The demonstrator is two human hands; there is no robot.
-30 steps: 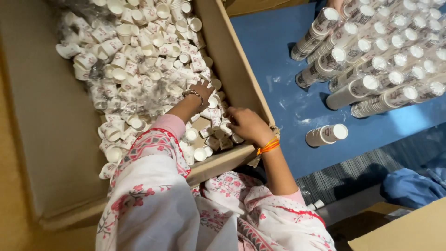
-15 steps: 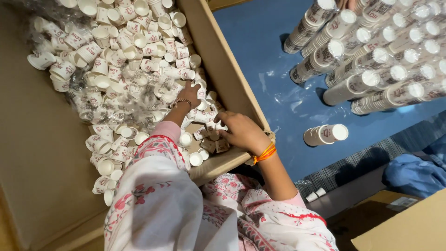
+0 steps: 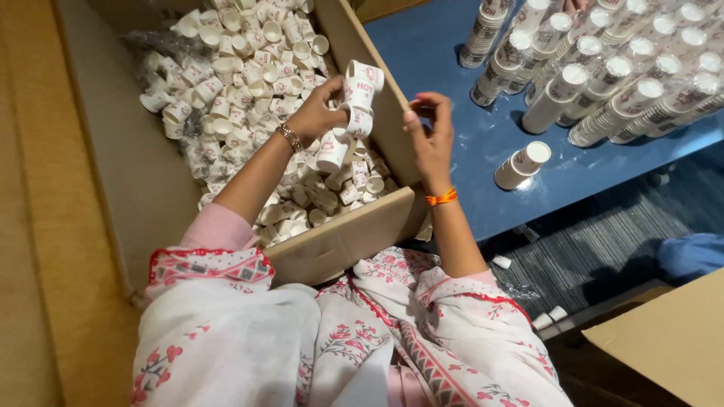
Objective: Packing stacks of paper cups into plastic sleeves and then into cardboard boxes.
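She has a short stack of cups (image 3: pixel 348 113) lifted above the box (image 3: pixel 343 241), over its right wall. The left hand (image 3: pixel 317 113) is closed round the stack from the left side, fingers wrapped on the middle cups, a bracelet (image 3: pixel 289 137) at the wrist. The stack hangs tilted, its open mouth end up and to the right, its lower end pointing down toward the loose cups (image 3: pixel 241 90) lying in the box. The right hand (image 3: pixel 430 136) is held just beside the stack's upper end, fingers curled together; I cannot tell from here whether the fingertips pinch a cup or touch the stack at all. An orange band (image 3: pixel 442 198) sits on that wrist.

The box is cardboard, open, and the loose cups are heaped mostly toward its far end and along its right wall, on clear plastic. To the right of the box is the blue tabletop (image 3: pixel 445 53). Long stacks (image 3: pixel 603 83) of the same white cups lie on their sides across its far right part, packed side by side. One short stack (image 3: pixel 523 164) lies alone nearer the tabletop's near edge. A few stray cups (image 3: pixel 550 316) lie on the floor below that edge.
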